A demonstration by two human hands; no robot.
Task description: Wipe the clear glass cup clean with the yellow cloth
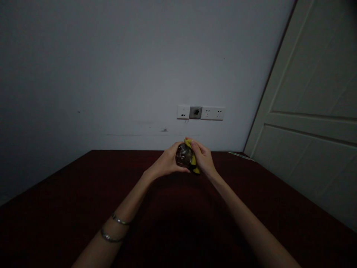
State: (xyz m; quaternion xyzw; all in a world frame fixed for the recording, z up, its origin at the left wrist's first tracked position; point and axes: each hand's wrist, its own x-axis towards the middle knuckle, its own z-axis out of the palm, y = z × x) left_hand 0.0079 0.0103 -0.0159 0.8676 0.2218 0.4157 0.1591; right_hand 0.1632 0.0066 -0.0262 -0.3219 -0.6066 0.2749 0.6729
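Observation:
My left hand [167, 160] is wrapped round the side of a rounded, dark, shiny see-through glass vessel [183, 155]; whether it is a cup or a jar I cannot tell. In my right hand [204, 158] is a yellow cloth [193, 160] with dark parts, pressed against the vessel's right side. One end of the cloth sticks out above the vessel and another hangs below my right fingers. Both hands are raised over the far part of the table, in front of the wall. Some fingers of each hand are hidden behind the vessel and the cloth.
The dark red table [83, 201] reaches back to a pale wall [125, 67]. Wall sockets [212, 113] and a grey switch plate [195, 112] sit above its far edge. A white panelled door [306, 111] stands at the right, near a thin strip [241, 156] on the table.

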